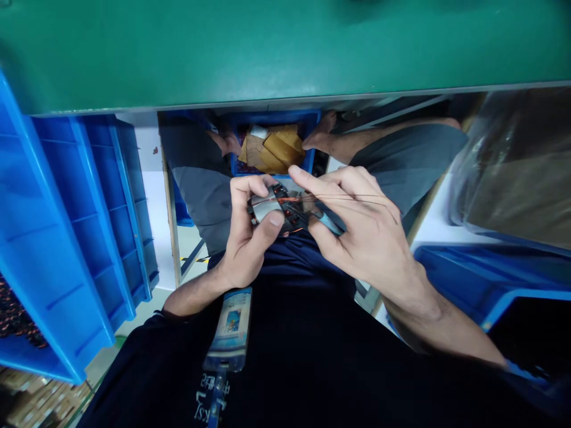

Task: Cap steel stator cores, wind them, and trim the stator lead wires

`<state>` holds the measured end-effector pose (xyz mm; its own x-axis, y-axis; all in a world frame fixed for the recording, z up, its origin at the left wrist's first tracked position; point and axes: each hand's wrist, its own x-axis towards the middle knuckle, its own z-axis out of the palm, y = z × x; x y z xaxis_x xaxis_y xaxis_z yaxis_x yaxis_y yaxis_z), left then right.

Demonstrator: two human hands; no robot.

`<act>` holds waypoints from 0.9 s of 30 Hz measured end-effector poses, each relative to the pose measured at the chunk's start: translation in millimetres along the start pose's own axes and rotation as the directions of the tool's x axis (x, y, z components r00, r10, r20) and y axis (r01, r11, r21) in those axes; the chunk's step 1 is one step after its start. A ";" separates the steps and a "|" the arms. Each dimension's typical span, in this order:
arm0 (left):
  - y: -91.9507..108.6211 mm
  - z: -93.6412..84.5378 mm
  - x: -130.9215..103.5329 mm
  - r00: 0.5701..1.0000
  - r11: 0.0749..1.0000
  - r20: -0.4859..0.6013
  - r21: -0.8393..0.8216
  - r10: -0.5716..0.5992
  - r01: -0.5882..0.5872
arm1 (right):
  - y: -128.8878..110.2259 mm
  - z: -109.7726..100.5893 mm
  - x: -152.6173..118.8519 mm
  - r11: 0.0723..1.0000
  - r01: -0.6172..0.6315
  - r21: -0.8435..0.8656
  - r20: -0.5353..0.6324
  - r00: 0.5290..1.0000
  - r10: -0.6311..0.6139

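Note:
Above my lap, my left hand (pixel 250 232) is closed around a motor stator (pixel 266 207), a silvery metal ring with black plastic end parts and copper windings. Its thumb presses on the near side of the ring. My right hand (pixel 363 229) is closed on a small hand tool with a blue handle (pixel 329 222); the tool's front reaches the stator's right end, and its exact kind is partly hidden. Thin copper wires (pixel 343 197) run from the stator across the fingers of my right hand.
A green tabletop (pixel 267 53) spans the far side. Between the feet stands a blue bin (pixel 275 114) with brown cardboard pieces (pixel 279 148). Stacked blue crates (pixel 57 238) rise at left, with coppery parts inside one. More blue crates (pixel 468 267) stand at right, below a plastic-wrapped load (pixel 526 172).

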<state>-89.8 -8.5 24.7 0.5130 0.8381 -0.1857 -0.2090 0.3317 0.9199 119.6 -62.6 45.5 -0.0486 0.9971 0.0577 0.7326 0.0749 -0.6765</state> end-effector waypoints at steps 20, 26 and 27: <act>10.8 19.0 -4.4 0.988 0.995 -0.140 -0.080 -0.065 0.054 | -12.4 4.8 -9.5 0.994 -0.078 0.076 -0.038 0.996 0.081; 5.5 8.2 -7.6 0.979 0.991 -0.164 -0.074 -0.118 0.107 | -6.3 19.9 -0.4 0.949 -0.084 0.304 -0.012 0.996 0.092; 5.9 5.5 -8.8 0.979 0.990 -0.156 -0.077 -0.128 0.117 | -6.1 22.6 1.0 0.945 -0.081 0.316 -0.010 0.996 0.089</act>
<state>-91.0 -16.2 33.7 0.3988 0.8462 -0.3533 -0.2110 0.4596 0.8627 99.8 -61.9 33.1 0.0230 0.9997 0.0046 0.4817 -0.0070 -0.8763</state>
